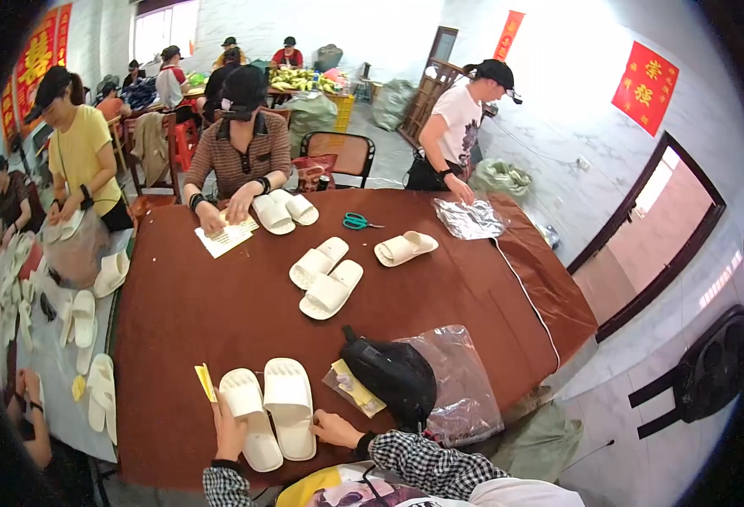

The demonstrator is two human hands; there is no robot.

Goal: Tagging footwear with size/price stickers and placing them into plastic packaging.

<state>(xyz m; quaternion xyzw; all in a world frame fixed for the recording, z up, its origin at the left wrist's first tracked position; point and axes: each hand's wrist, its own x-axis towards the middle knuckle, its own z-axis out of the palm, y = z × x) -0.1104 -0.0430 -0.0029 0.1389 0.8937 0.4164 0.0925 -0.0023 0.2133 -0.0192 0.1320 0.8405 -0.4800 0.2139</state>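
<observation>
A pair of cream slippers lies side by side in front of me, the left slipper (254, 427) slightly lower than the right slipper (291, 414). My left hand (230, 433) is closed at the outer side of the left slipper. From its fingertips a narrow yellow sheet (205, 383) sticks up, seen nearly edge-on. On the other side, my right hand (336, 428) has its fingers curled against the right slipper's outer edge. Its fingertips are partly hidden, and I see nothing else in them. To the right lie a black bag (393, 376) and a packet with a yellow card (357, 390).
Clear plastic (456, 380) lies beside the bag. More slippers (331, 290), a single slipper (406, 248) and green-handled scissors (356, 221) lie farther across the brown-covered table (194, 321). Opposite, a person (241, 156) handles a sheet; another person (465, 127) touches silvery plastic (471, 220).
</observation>
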